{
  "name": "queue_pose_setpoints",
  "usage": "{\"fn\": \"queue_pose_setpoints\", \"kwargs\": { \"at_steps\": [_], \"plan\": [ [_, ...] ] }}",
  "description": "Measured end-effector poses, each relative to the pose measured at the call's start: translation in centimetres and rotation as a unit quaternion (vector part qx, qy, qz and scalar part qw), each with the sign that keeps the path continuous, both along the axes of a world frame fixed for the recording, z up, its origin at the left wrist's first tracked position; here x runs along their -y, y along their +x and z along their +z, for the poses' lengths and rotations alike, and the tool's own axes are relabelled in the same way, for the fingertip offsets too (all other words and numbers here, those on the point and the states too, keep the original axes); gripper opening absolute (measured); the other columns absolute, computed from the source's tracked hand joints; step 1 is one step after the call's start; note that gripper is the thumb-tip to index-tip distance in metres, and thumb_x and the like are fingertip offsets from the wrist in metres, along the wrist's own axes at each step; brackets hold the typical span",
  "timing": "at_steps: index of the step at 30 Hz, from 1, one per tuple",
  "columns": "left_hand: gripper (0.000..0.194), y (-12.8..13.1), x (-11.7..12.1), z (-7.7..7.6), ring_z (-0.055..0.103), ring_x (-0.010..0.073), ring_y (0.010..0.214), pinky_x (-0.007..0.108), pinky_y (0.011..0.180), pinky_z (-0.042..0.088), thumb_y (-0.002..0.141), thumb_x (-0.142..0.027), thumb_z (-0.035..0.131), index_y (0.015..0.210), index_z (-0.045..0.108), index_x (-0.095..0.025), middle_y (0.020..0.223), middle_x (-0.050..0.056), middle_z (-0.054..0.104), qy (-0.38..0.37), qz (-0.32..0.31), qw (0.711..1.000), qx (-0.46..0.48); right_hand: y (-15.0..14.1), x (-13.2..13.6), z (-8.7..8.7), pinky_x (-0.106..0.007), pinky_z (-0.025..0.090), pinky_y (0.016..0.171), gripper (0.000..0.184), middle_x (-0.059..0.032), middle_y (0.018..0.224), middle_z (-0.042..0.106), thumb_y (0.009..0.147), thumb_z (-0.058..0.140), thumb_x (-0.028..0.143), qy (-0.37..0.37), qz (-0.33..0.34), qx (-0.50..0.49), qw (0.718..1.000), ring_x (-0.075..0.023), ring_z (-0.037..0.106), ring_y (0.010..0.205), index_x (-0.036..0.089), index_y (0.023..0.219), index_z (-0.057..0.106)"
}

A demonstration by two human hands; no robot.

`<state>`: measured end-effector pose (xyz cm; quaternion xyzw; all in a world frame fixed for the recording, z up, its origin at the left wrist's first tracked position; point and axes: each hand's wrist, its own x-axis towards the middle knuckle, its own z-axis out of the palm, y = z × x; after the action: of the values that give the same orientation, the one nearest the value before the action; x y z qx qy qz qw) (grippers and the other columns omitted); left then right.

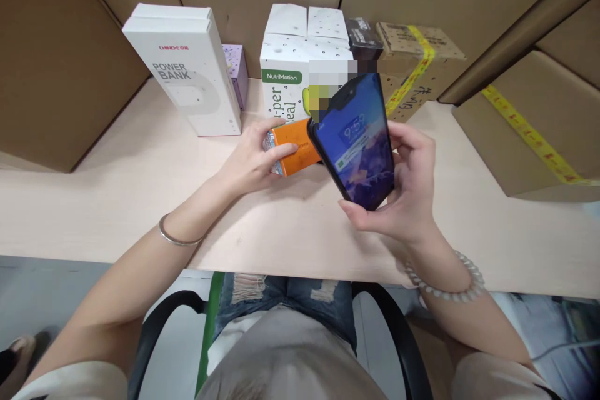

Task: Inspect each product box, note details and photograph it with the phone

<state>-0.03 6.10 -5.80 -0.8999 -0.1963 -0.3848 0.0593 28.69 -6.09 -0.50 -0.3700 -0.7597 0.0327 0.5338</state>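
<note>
My left hand (257, 159) grips the left end of a small orange box (296, 147), fingers along its top and near side. In my right hand (412, 187) is a smartphone (363, 144), tilted, its lit lock screen showing 9:59. The phone overlaps the right end of the orange box, so that end is hidden. Behind the orange box stands a white NutriMotion carton (285, 50), partly covered by the phone and by a blurred patch.
A white power bank box (187, 75) stands at the left, a purple box (238, 75) behind it. A dark box (363, 37) and a taped brown carton (412, 44) stand at the back right. Large cardboard boxes (539, 137) wall in the table (117, 212).
</note>
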Motion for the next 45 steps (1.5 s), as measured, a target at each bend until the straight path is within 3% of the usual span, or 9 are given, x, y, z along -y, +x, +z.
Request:
{"fn": "queue_pose_setpoints", "kwargs": {
  "at_steps": [5, 8, 15, 21, 25, 31, 36, 40, 45],
  "plan": [
    [0.052, 0.3, 0.0, 0.0, 0.055, 0.0429, 0.147, 0.064, 0.119, 0.049, 0.094, -0.046, 0.08, 0.14, 0.06, -0.029, 0.159, 0.019, 0.051, -0.026, 0.019, 0.999, -0.022, -0.2, -0.3, 0.3, -0.053, 0.062, 0.104, 0.096, -0.0087, 0.139, 0.057, 0.071, 0.085, 0.055, 0.052, 0.006, -0.01, 0.999, -0.033, 0.065, 0.125, 0.034, 0.157, 0.049],
    [0.056, 0.7, 0.1, 0.3, 0.056, 0.0424, 0.146, 0.064, 0.118, 0.052, 0.09, -0.048, 0.084, 0.137, 0.06, -0.03, 0.157, 0.018, 0.053, -0.052, 0.022, 0.998, -0.031, -0.2, -0.3, 0.3, -0.053, 0.06, 0.107, 0.096, -0.0092, 0.141, 0.058, 0.069, 0.085, 0.046, 0.038, 0.025, -0.008, 0.999, -0.0334, 0.065, 0.128, 0.032, 0.158, 0.05],
    [0.076, -0.1, 1.3, 1.5, 0.065, 0.0379, 0.124, 0.049, 0.087, 0.063, 0.083, -0.039, 0.086, 0.147, 0.047, -0.029, 0.146, 0.018, 0.049, 0.017, 0.016, 1.0, -0.004, 1.2, -0.1, 0.5, -0.056, 0.059, 0.112, 0.095, -0.0092, 0.144, 0.06, 0.072, 0.089, 0.042, -0.078, 0.076, 0.031, 0.994, -0.0344, 0.067, 0.131, 0.034, 0.156, 0.047],
    [0.07, -1.5, 1.3, 2.7, 0.067, 0.037, 0.116, 0.046, 0.079, 0.062, 0.09, -0.061, 0.078, 0.144, 0.05, -0.028, 0.137, 0.017, 0.05, -0.038, 0.048, 0.998, -0.017, 1.4, 0.3, 1.6, -0.057, 0.062, 0.103, 0.083, -0.0113, 0.145, 0.067, 0.073, 0.087, 0.04, -0.262, 0.089, 0.144, 0.95, -0.0391, 0.071, 0.13, 0.032, 0.147, 0.05],
    [0.075, -3.9, 0.5, 3.0, 0.062, 0.0381, 0.127, 0.053, 0.092, 0.064, 0.091, -0.068, 0.079, 0.144, 0.045, -0.027, 0.13, 0.015, 0.051, -0.054, 0.019, 0.998, 0.022, 0.3, 0.2, 1.4, -0.058, 0.062, 0.101, 0.079, -0.0138, 0.141, 0.07, 0.072, 0.083, 0.037, -0.332, 0.095, 0.22, 0.913, -0.0395, 0.073, 0.123, 0.027, 0.144, 0.052],
    [0.083, -8.9, -0.3, 3.1, 0.065, 0.033, 0.122, 0.053, 0.099, 0.064, 0.084, -0.067, 0.088, 0.145, 0.047, -0.027, 0.126, 0.012, 0.053, -0.071, 0.036, 0.996, 0.039, -0.7, -1.0, -1.2, -0.06, 0.058, 0.108, 0.074, -0.0138, 0.125, 0.07, 0.07, 0.082, 0.03, -0.338, 0.143, 0.269, 0.891, -0.0387, 0.069, 0.121, 0.022, 0.142, 0.061],
    [0.083, -12.3, -1.6, 3.9, 0.064, 0.0375, 0.129, 0.059, 0.106, 0.063, 0.082, -0.076, 0.085, 0.143, 0.059, -0.026, 0.135, 0.015, 0.055, -0.067, 0.091, 0.994, 0.003, -0.6, -2.0, -2.4, -0.063, 0.056, 0.115, 0.076, -0.0136, 0.131, 0.066, 0.071, 0.083, 0.026, -0.346, 0.141, 0.256, 0.892, -0.0376, 0.066, 0.128, 0.024, 0.145, 0.065],
    [0.062, -15.1, -2.8, 4.0, 0.059, 0.0411, 0.132, 0.069, 0.11, 0.054, 0.083, -0.069, 0.089, 0.127, 0.071, -0.029, 0.155, 0.015, 0.049, -0.007, 0.158, 0.987, 0.003, -0.5, -2.4, -2.6, -0.068, 0.056, 0.114, 0.075, -0.0111, 0.127, 0.066, 0.069, 0.086, 0.027, -0.319, 0.128, 0.262, 0.902, -0.0372, 0.065, 0.125, 0.029, 0.142, 0.07],
    [0.053, -17.3, -3.3, 3.6, 0.057, 0.0335, 0.111, 0.063, 0.099, 0.051, 0.089, -0.064, 0.087, 0.129, 0.07, -0.033, 0.135, 0.007, 0.065, 0.01, 0.182, 0.982, -0.045, -0.6, -2.4, -2.5, -0.07, 0.055, 0.114, 0.079, -0.0131, 0.129, 0.067, 0.07, 0.086, 0.032, -0.321, 0.12, 0.284, 0.896, -0.0379, 0.065, 0.125, 0.025, 0.148, 0.069]
  ]
}}
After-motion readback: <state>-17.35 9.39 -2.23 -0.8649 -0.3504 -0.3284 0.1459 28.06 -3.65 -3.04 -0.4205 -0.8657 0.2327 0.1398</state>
